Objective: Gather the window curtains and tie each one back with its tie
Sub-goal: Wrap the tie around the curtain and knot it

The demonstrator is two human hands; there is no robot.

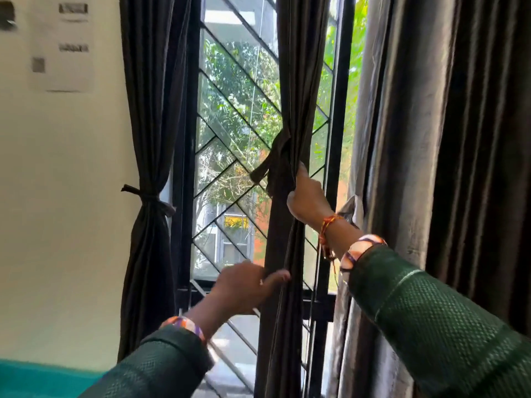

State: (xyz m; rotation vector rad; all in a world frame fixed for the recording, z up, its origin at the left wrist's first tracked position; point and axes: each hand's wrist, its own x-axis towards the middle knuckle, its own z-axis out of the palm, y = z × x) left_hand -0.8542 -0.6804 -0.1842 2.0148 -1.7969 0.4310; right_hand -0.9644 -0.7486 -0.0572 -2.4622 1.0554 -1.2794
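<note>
Three dark grey curtains hang at the window. The left curtain (pixel 149 116) is gathered and bound by its tie (pixel 149 198). The middle curtain (pixel 298 81) is bunched, with a knotted tie (pixel 273 165) around it, its ends hanging to the left. My right hand (pixel 309 196) grips the gathered folds just below and right of that knot. Lower down, my left hand (pixel 247 285) touches the middle curtain's left edge with relaxed fingers. The right curtain (pixel 448 139) hangs loose and wide beside my right arm.
A black window frame with a diagonal metal grille (pixel 235 116) stands behind the curtains. A cream wall (pixel 63 196) with a paper notice (pixel 63 44) is at the left. A teal surface (pixel 43 377) lies at the bottom left.
</note>
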